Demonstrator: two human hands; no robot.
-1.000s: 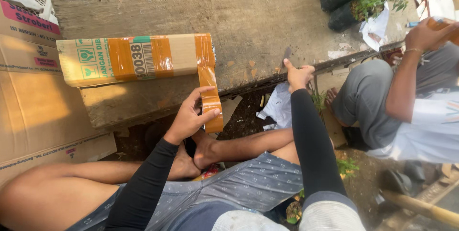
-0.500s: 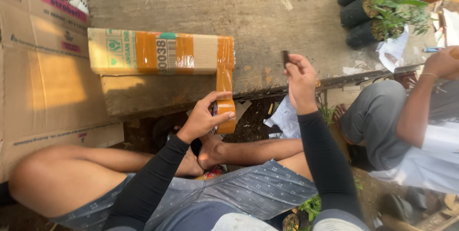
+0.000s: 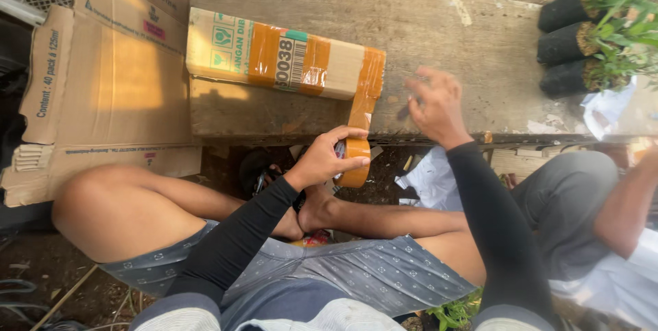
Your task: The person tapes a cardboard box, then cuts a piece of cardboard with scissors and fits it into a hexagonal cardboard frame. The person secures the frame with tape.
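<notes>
Left hand (image 3: 325, 160) clenched, right hand (image 3: 435, 106) perhaps pinching

We are seeing a matt cardboard box (image 3: 274, 57) wrapped in glossy brown plastic tape, lying on a rough, weathered wooden counter (image 3: 466, 36). The tape roll (image 3: 356, 163) is showing a smooth shiny surface. Flattened cardboard (image 3: 110, 91) beside it is looking dull and papery. Our sleeves (image 3: 240, 242) are appearing as soft black cloth.

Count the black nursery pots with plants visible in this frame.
3, stacked on their sides at the top right corner by the wooden plank: the top pot, the middle pot and the bottom pot. More may lie past the frame edge.
</notes>
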